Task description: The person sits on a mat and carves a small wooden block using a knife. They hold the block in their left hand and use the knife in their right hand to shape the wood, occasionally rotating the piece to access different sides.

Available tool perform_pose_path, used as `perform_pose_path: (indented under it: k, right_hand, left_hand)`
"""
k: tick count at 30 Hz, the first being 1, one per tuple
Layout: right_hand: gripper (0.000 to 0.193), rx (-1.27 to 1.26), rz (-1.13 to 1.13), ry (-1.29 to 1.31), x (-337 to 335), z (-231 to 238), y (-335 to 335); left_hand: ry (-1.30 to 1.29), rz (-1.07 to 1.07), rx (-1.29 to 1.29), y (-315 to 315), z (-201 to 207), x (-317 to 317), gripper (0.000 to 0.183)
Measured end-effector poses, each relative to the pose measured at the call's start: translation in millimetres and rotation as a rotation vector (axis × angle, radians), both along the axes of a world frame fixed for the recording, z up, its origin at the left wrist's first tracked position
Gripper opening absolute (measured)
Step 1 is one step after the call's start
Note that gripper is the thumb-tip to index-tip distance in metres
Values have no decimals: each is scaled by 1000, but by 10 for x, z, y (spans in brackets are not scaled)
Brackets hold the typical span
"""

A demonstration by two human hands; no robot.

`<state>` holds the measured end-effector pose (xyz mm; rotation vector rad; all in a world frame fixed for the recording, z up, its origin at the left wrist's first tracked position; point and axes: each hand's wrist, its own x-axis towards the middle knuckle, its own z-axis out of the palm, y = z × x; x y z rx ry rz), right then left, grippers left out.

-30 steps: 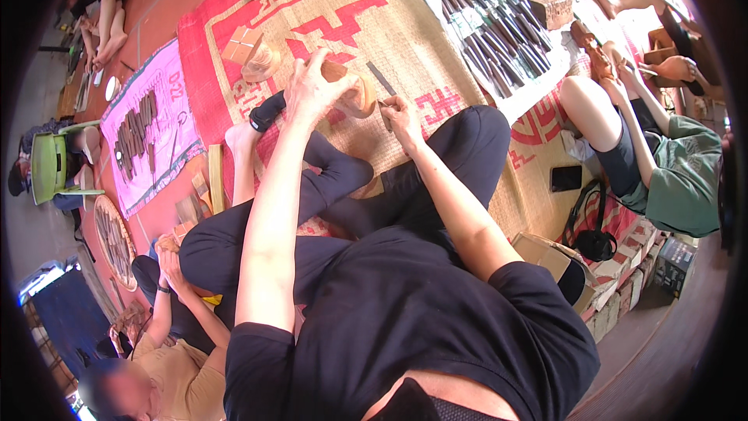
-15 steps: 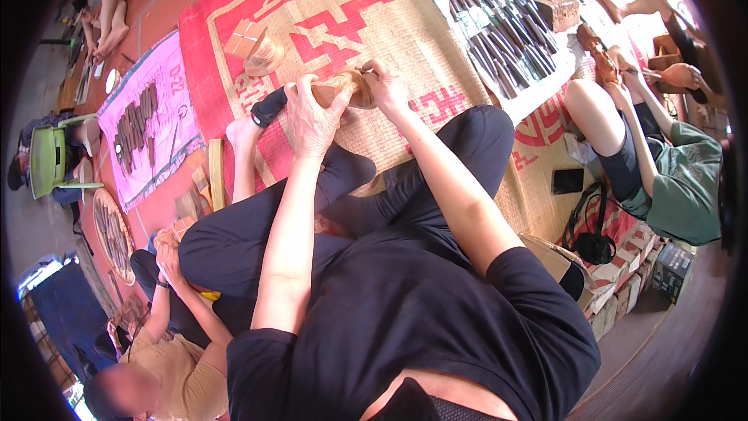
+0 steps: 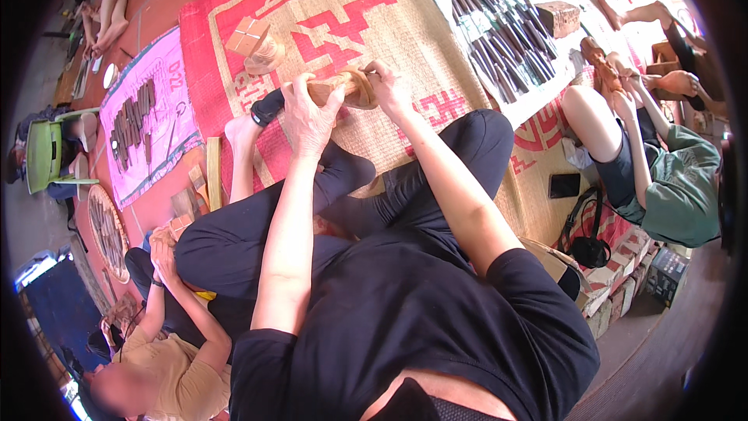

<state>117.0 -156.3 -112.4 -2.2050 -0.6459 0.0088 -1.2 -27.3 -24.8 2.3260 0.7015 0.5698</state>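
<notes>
Both my hands grip a carved piece of light brown wood (image 3: 353,86) over the patterned mat, beyond my crossed legs. My left hand (image 3: 308,114) clasps its left end, with the thumb lying along the near side. On the right end, the fingers of my right hand (image 3: 389,90) are curled over the rounded part. The carving's finer shape is partly covered by my fingers. A second wooden carving (image 3: 263,54), with a flat, pale block-like end, rests on the mat a little farther off to the left.
Many dark-handled carving tools (image 3: 506,35) lie on a white cloth at far right, beside a wooden block (image 3: 558,19). More tools lie on a pink cloth (image 3: 167,78) at left. A phone (image 3: 564,185) lies at right. Co-workers sit on both sides, each handling wood.
My hands keep their hold on the carved wood with barely any movement. The whole view has shifted slightly. The left co-worker's hands have moved a little.
</notes>
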Motion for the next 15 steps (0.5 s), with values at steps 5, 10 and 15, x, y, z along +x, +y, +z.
perform_pose_path:
  k: [5, 10, 15]
  right_hand:
    - [8, -154, 35, 42, -412, -218, -252]
    - [6, -64, -16, 54, -249, -29, -299]
    - [7, 40, -25, 63, 0, 51, 72]
  left_hand:
    - [-26, 23, -20, 53, -18, 3, 58]
    - [-41, 24, -25, 112, -10, 10, 60]
    - [-31, 22, -46, 36, -2, 10, 59]
